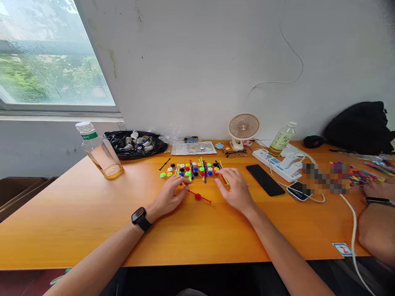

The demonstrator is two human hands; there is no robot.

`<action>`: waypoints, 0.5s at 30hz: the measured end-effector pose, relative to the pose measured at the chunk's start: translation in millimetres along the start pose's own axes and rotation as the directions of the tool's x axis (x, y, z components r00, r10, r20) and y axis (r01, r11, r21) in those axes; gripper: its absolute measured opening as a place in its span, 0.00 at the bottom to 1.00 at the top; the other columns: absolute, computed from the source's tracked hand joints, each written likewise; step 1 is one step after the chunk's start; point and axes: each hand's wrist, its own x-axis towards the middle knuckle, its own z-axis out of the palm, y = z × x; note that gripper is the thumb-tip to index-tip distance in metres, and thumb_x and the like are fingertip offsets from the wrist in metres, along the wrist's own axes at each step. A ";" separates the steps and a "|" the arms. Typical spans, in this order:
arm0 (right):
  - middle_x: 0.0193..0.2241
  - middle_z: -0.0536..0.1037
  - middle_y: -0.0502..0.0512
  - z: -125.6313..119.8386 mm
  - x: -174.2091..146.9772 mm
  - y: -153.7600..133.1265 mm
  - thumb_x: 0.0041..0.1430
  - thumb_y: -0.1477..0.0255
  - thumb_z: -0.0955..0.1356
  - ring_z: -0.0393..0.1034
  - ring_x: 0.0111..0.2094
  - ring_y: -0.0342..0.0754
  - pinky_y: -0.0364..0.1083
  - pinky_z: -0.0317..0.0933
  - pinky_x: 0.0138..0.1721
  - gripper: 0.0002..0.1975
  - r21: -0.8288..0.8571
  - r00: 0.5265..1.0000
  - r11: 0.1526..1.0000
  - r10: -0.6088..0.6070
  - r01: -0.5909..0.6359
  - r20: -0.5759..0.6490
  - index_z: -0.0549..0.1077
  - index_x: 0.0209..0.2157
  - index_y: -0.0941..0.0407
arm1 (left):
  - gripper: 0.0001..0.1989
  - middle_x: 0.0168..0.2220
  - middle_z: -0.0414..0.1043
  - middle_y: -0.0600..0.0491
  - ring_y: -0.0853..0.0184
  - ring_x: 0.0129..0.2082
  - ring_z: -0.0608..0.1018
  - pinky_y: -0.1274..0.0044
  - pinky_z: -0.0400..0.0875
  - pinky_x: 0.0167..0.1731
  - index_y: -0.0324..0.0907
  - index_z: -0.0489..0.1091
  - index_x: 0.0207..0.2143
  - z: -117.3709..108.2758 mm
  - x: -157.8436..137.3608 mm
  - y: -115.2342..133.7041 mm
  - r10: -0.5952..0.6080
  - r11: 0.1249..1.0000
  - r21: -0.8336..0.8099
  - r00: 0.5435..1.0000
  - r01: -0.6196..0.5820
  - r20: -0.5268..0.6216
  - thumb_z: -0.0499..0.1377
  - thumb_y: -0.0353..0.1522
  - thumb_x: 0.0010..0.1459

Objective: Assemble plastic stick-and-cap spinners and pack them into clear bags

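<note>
In front of me lies a thin red stick with a red round disc [198, 197] at its middle. My left hand [170, 194] is at the stick's left end, thumb and index finger closed around its tip. My right hand [236, 190] is at the right end of the coloured pieces, thumb and index finger apart; I see nothing held in it. A green stick [226, 179] lies beside its fingers. Beyond both hands are rows of small round discs [195, 174] in several colours, with thin coloured sticks [205, 172] lying across them. A black stick [164, 164] lies apart at the left.
A tilted-looking bottle [103, 154] stands left. Behind are a black plastic bag [123, 154] and a small fan [243, 127]. A phone [265, 180], power strip [277, 164], cables and second bottle [280, 140] are right. Another person's arm [376, 226] rests at the far right.
</note>
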 end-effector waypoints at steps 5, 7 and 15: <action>0.55 0.76 0.69 -17.3 -5.7 60.1 0.69 0.67 0.66 0.69 0.55 0.65 0.61 0.66 0.57 0.17 -0.347 0.950 0.885 0.302 -0.311 -0.083 0.79 0.53 0.59 | 0.07 0.45 0.78 0.49 0.59 0.47 0.77 0.67 0.71 0.51 0.47 0.74 0.46 1.2 0.1 0.3 0.000 1.000 -0.008 1.000 0.000 0.014 0.56 0.33 0.71; 0.55 0.76 0.69 -19.7 -9.1 74.3 0.69 0.67 0.66 0.70 0.54 0.64 0.59 0.66 0.56 0.19 -0.386 0.933 0.854 0.355 -0.348 -0.056 0.78 0.55 0.60 | 0.07 0.45 0.78 0.50 0.59 0.47 0.77 0.67 0.71 0.51 0.46 0.74 0.46 2.1 -0.2 -0.9 0.000 1.000 -0.008 1.000 0.000 0.019 0.57 0.32 0.71; 0.44 0.83 0.62 -19.9 -13.1 74.5 0.65 0.75 0.68 0.77 0.43 0.56 0.50 0.68 0.44 0.11 -0.388 0.871 0.825 0.481 -0.412 0.098 0.79 0.47 0.57 | 0.07 0.45 0.78 0.49 0.59 0.46 0.77 0.66 0.72 0.49 0.46 0.74 0.46 1.9 0.2 -1.9 0.005 1.000 0.010 1.000 -0.005 0.014 0.57 0.31 0.70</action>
